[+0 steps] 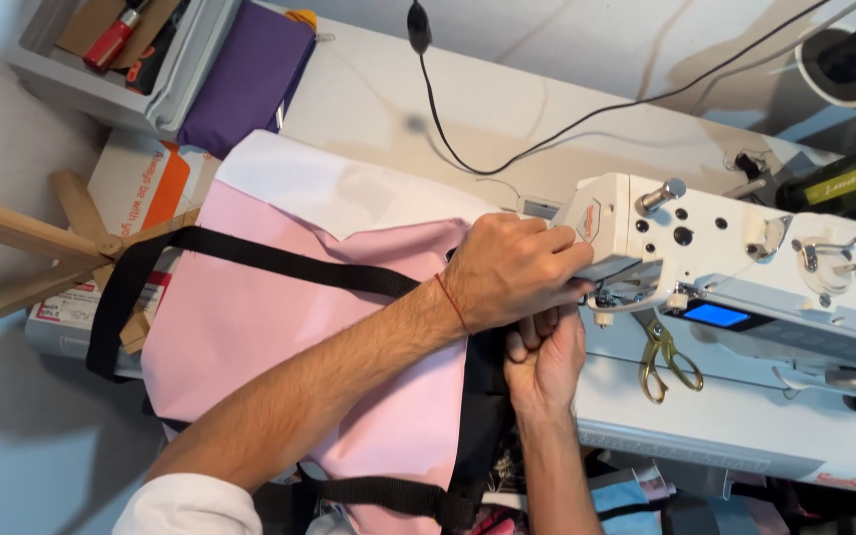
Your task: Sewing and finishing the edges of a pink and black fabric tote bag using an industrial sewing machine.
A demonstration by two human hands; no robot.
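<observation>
A pink fabric bag (250, 327) with black webbing straps (279, 260) lies on the table and runs up to the needle end of a white sewing machine (745, 267). My left hand (512, 272) rests palm down on the fabric right at the machine's head, fingers curled over the edge. My right hand (545, 357) comes up from below and grips the black edge of the bag just under the left hand. The needle and presser foot are mostly hidden behind my hands.
Gold-handled scissors (666, 359) lie on the machine bed beside a blue lit display (715, 315). A black cable (507, 149) crosses the table behind. A wooden stand (42, 248), cardboard boxes (141, 188) and a purple cloth (250, 74) sit to the left.
</observation>
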